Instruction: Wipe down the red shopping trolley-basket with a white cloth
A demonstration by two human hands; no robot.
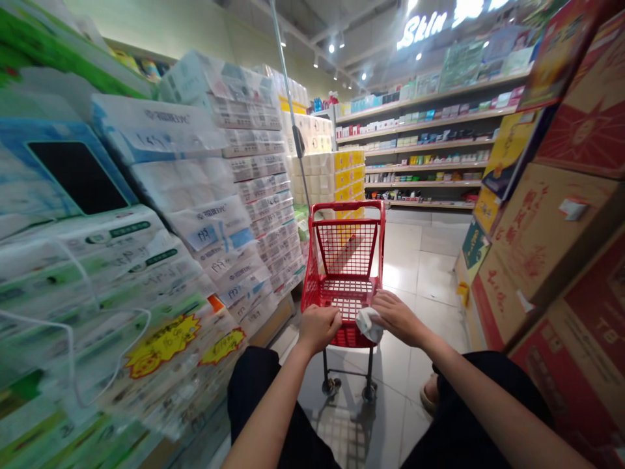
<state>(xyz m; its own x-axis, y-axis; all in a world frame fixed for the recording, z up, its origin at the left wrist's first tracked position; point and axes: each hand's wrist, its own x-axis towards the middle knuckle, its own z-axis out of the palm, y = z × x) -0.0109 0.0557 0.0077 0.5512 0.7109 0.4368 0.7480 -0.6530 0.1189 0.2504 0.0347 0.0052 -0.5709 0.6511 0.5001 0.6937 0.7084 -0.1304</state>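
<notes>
A small red shopping cart (347,204) with mesh panels stands in front of me on wheels, and its basket holds nothing I can see. My left hand (319,327) is closed in a fist at the near left of the cart and seems wrapped round its edge; the fingers' undersides are hidden. In my right hand (394,317) is a crumpled white cloth or tissue (370,324), pinched against the near right rim of the cart. Those fingers are bent over both the cloth and the edge.
Stacked tissue packs (195,228) line the left side, with a white cable (73,355) hanging over them. Cardboard boxes (551,221) are piled on the right. Tiled floor (415,260) runs between them toward shelves of small goods (420,140). A metal pole (288,85) rises behind the cart.
</notes>
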